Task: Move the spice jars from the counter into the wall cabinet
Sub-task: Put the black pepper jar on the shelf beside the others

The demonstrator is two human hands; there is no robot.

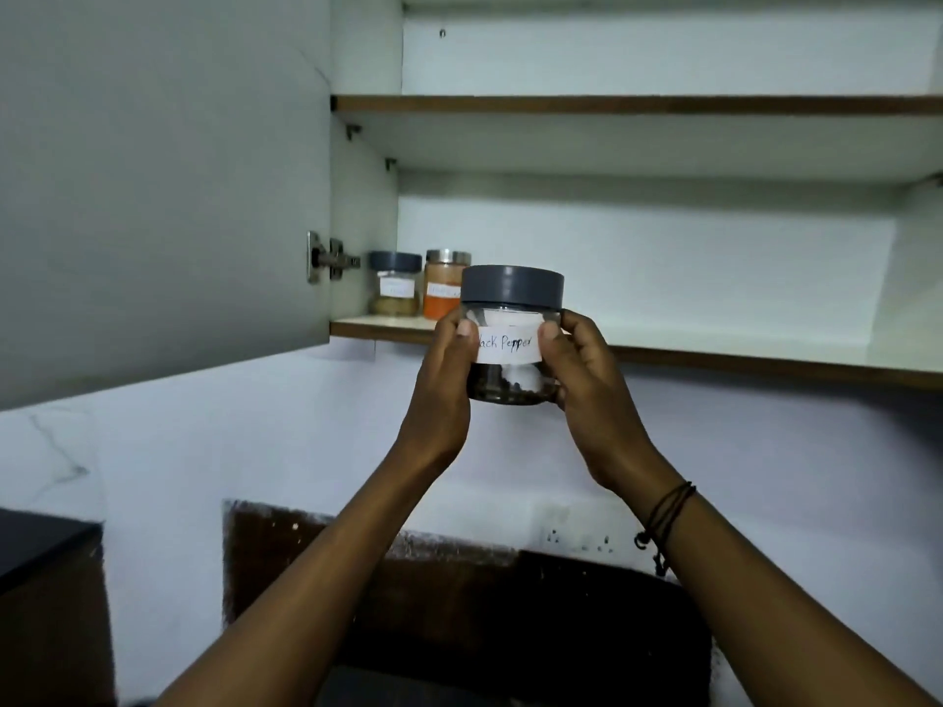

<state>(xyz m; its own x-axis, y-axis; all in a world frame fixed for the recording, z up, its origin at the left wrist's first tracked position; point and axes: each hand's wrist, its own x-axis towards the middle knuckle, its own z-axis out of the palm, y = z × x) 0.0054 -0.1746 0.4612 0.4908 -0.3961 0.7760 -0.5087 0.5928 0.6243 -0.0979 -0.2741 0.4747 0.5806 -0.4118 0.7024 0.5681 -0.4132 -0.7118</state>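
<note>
I hold a clear jar [512, 318] with a grey lid and a white label reading "Black Pepper" up in front of the open wall cabinet [663, 247]. My left hand [446, 380] grips its left side and my right hand [587, 380] grips its right side. The jar is upright, just in front of the lower shelf edge [714, 357]. Two jars stand at the far left of that shelf: a grey-lidded one with tan powder [394, 283] and a metal-lidded one with orange powder [443, 285].
The cabinet door [163, 196] hangs open to the left, its hinge [329, 260] beside the jars. An upper shelf [612, 104] runs above. The lower shelf is bare to the right of the jars. Below are a white wall, a socket plate [576, 533] and a dark backsplash.
</note>
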